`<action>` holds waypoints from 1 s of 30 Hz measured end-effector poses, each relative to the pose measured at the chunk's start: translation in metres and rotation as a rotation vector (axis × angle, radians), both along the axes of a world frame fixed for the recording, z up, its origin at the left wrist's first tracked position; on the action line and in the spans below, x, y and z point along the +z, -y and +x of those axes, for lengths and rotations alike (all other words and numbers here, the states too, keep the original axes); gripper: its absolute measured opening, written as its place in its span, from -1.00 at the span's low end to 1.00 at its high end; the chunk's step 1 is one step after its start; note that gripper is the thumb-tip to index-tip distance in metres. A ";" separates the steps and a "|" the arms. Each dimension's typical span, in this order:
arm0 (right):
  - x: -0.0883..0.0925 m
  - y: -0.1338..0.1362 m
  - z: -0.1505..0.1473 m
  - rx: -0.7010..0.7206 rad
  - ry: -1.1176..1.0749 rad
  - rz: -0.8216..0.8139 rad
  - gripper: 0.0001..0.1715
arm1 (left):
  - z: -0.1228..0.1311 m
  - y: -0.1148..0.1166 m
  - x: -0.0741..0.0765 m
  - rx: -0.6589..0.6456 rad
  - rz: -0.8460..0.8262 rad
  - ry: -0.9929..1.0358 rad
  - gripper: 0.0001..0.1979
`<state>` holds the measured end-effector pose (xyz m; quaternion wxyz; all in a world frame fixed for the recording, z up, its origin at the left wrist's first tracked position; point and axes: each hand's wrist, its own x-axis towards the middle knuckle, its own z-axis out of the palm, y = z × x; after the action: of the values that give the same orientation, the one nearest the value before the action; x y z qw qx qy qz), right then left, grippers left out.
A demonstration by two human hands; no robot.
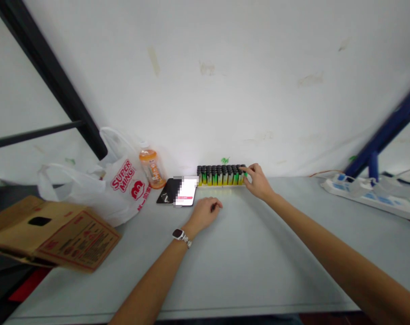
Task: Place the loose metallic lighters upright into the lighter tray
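Note:
Against the wall stands a tray of upright lighters (220, 176) with black tops and green, yellow and clear bodies, packed in rows. My right hand (257, 180) is at the right end of the rows, thumb and forefinger round the end lighter. My left hand (205, 213), a watch (181, 235) on its wrist, rests on the grey table (245, 262) in front of the tray. Its fingers are curled, and a small dark object (213, 207) shows between them, too small to name. A phone or tablet (186, 192) with a lit screen lies left of the tray.
An orange drink bottle (152, 167) stands left of the screen. Further left are a white plastic bag (120, 185) and an open cardboard box (79, 239). At the right lies a white power strip (370, 196) with cables, beside a blue metal frame (374, 167).

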<state>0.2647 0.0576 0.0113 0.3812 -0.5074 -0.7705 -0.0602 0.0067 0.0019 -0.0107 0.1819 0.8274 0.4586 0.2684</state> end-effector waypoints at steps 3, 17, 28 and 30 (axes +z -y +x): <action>-0.018 0.002 0.004 -0.055 -0.199 -0.007 -0.43 | 0.000 -0.001 -0.002 0.001 0.012 -0.007 -0.76; -0.033 -0.033 0.021 -0.211 -0.236 -0.587 0.02 | 0.001 -0.004 -0.004 -0.005 -0.009 0.005 -0.77; -0.032 -0.037 0.025 -0.227 -0.198 -0.586 0.02 | 0.002 -0.002 -0.001 0.003 -0.022 0.008 -0.77; -0.032 -0.036 0.026 -0.214 -0.193 -0.574 0.01 | 0.002 -0.002 0.000 0.006 -0.022 0.006 -0.77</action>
<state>0.2903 0.0940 -0.0202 0.2853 -0.6756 -0.6587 0.1681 0.0082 0.0039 -0.0110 0.1916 0.8230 0.4637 0.2665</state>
